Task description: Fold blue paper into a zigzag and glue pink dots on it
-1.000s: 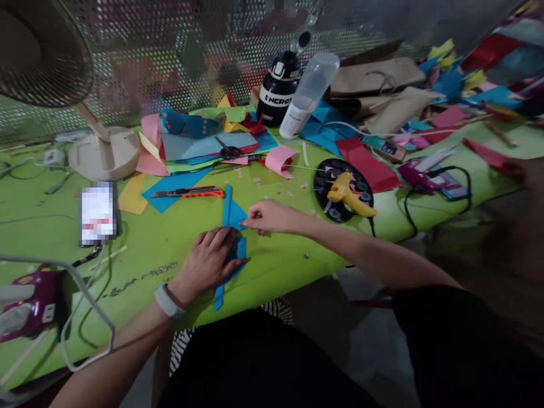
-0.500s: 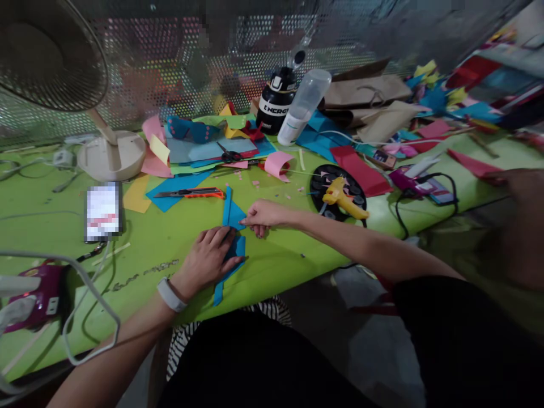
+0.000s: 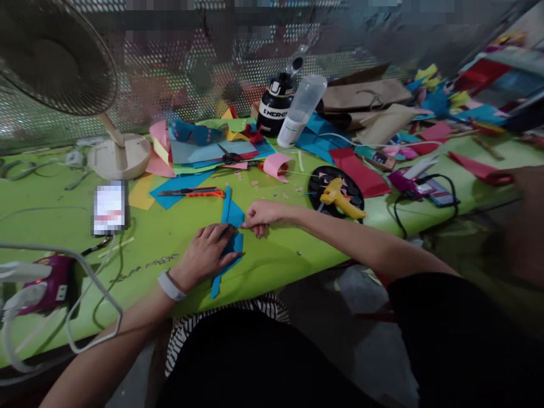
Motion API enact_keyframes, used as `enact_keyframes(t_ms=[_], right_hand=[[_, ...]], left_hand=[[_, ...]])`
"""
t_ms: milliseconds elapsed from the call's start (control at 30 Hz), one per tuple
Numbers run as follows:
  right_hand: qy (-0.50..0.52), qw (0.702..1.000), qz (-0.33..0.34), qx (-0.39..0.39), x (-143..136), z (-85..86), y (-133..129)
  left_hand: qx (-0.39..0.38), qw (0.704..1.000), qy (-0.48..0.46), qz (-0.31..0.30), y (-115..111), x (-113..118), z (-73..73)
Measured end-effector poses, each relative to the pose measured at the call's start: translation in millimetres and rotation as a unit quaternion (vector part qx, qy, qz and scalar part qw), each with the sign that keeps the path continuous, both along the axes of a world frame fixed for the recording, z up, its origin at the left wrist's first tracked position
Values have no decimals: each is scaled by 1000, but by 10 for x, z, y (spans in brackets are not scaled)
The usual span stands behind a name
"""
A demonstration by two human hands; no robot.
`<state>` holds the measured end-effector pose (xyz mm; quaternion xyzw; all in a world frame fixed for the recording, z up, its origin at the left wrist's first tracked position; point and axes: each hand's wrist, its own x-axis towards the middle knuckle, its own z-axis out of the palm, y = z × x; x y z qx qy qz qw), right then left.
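Note:
A folded piece of blue paper lies on the green table near its front edge. Across its middle rests my left hand, fingers spread and pressing it flat. My right hand is closed in a pinch at the paper's right edge, its fingertips touching or gripping that edge. Above the paper to the left, an orange utility knife lies over another blue sheet. A yellow glue gun rests on a round black tray to the right.
Left are a phone, a purple power strip with looping cables and a fan. Behind stand a black bottle and a clear bottle, beside scissors and coloured paper. Another person's hand is at far right.
The view has shifted slightly, so the things at the left appear further right. Both hands stay at the blue paper in almost the same pose.

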<state>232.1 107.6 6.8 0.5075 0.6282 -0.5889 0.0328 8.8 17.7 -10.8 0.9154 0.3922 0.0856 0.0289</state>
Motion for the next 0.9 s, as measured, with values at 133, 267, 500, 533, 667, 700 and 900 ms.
enact_keyframes(t_ms=[133,267,500,533,667,700,900], right_hand=[[-8,1000,18,15,-9,-13,13],[-18,999,21,21,-13,-14,6],[-28,999,19,37,-28,31,-31],[-28,999,20,36,-28,33,-30],[-24,999,26,21,-18,12,-6],[-20,999,25,22,-13,2,-2],[6,999,6,50,11,-44,-70]], left_hand=[[-37,999,-34,18,-34,-15,108],[-34,987,-121,101,-168,113,368],[-277,929,-111,220,190,407,467],[-307,923,-111,205,292,401,428],[-358,907,-142,172,579,265,288],[-355,907,-155,167,610,217,267],[-367,900,-197,130,611,26,166]])
